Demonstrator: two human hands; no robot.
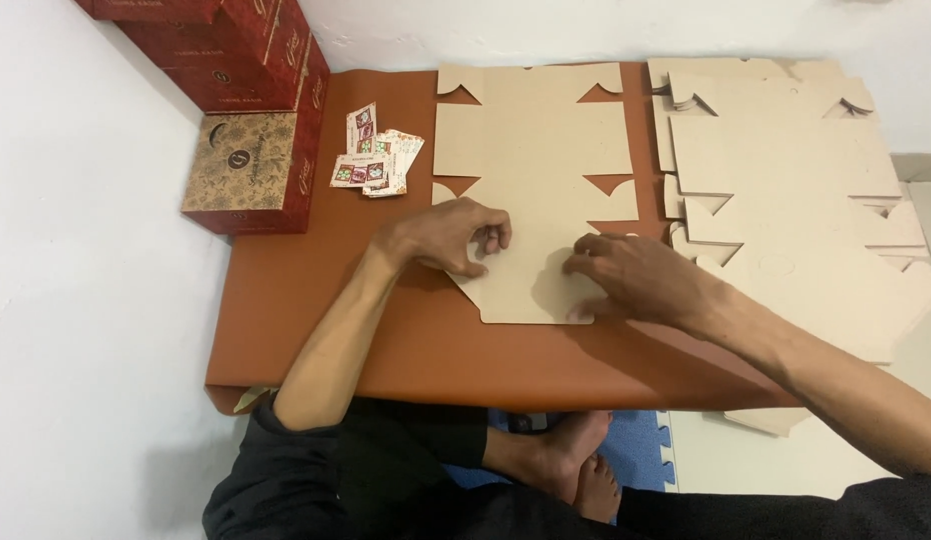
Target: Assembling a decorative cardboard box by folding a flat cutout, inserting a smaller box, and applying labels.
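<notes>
the flat cardboard blank [534,170] lies mid-tabletop [286,300], left of the stack of blanks [796,200]. your left hand [448,236] pinches its near-left flap; your right hand [636,280] lies open, pressing the near panel. crease along the score line, keeping the panel flat.

red boxes [248,120], sticker cards [376,160], cardboard stack [796,190]

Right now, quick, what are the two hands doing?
Left hand: fingers curled, pinching the left edge of the flat cardboard cutout.
Right hand: open, pressing flat on the same cutout.
</notes>
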